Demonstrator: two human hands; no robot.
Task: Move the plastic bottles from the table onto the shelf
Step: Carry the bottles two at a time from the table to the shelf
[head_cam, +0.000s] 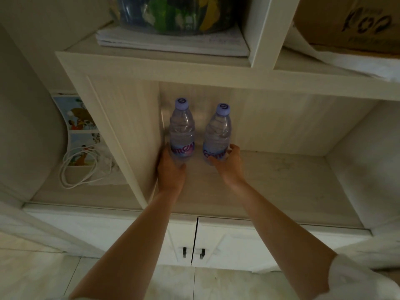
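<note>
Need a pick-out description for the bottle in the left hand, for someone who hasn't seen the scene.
Start at the wide open compartment of the pale wooden shelf unit, above the white double doors. Two clear plastic water bottles with lilac caps stand upright at its back left. The wanted one is nearest the compartment's left side wall, gripped low by the left hand; its twin, further right, is held by the right hand.

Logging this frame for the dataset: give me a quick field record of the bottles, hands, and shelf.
left bottle: upright on shelf, purple cap on
right bottle: upright beside it, apart, purple cap on
left hand: grips left bottle low
right hand: fingers curled round right bottle's base
shelf: pale wood compartment, bottles at its back left
below: cabinet doors, closed
</note>
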